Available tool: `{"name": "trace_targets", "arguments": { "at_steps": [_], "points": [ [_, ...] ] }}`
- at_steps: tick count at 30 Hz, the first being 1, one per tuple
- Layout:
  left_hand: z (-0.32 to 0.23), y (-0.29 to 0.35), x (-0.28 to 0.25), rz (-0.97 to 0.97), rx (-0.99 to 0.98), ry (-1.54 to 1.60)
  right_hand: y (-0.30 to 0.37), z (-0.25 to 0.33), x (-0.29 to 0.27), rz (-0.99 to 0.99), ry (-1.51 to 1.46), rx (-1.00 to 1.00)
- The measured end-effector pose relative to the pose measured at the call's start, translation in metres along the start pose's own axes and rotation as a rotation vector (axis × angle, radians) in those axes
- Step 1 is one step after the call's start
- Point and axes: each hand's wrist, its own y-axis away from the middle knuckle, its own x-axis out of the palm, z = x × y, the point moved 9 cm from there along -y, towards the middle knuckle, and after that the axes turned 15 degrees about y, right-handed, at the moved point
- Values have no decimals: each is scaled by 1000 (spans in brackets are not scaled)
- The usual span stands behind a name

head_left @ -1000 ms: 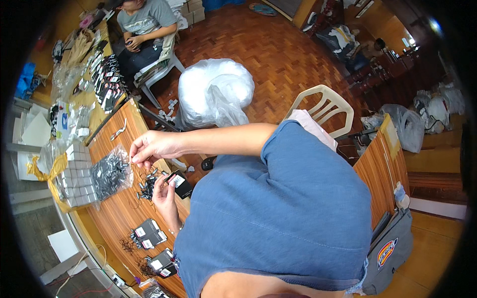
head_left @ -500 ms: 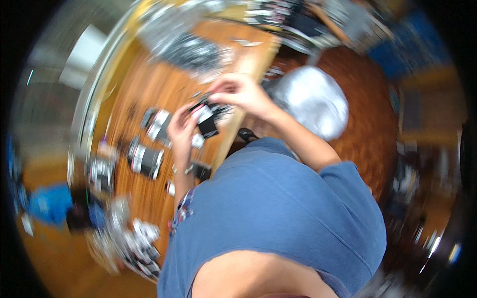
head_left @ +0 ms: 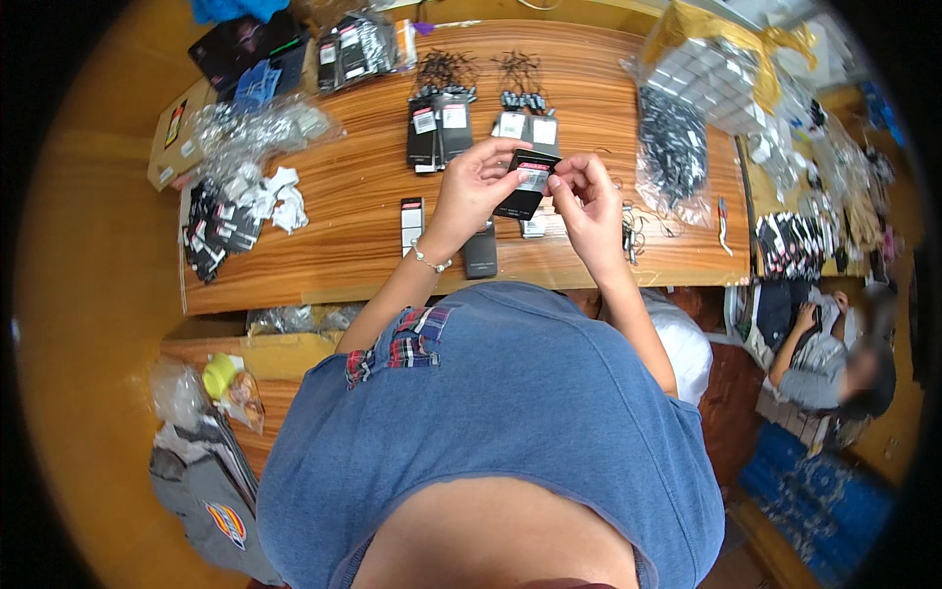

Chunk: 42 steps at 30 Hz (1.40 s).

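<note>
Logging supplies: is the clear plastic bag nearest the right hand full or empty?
Mostly full: small dark pieces show through most of the clear plastic bag.

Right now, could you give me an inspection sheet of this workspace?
Surface: striped wood-grain table.
Things in hand: one black card.
Hands: left hand pinches the card; right hand is at its right edge, grip unclear.
Clutter: white scraps and clear plastic at left; bag of small dark parts at right.
Cables: thin dark cords beside card stacks; use unclear.
Surroundings: seated person beyond the right end; grey fabric item at lower left.
</note>
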Motion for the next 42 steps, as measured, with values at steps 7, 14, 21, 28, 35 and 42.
{"name": "trace_targets", "arguments": {
  "at_steps": [7, 14, 21, 28, 35, 42],
  "points": [
    [-18, 14, -21, -180, 60, 12, -13, 4, 24, 49, 89, -85],
    [-12, 19, -18, -177, 69, -33, -17, 1, 28, 52, 64, -98],
    [-9, 20, -10, -166, 27, -13, -17, -3, 23, 32, 47, -94],
    [-4, 20, -6, -152, -5, -17, -15, 1, 16, 26, 143, -99],
    [-7, 20, 1, -125, 4, -75, -12, 11, 14, 39, 338, -132],
    [-18, 25, 8, -140, 98, -239, -13, -17, 19, 98, -137, 32]
  ]
}}
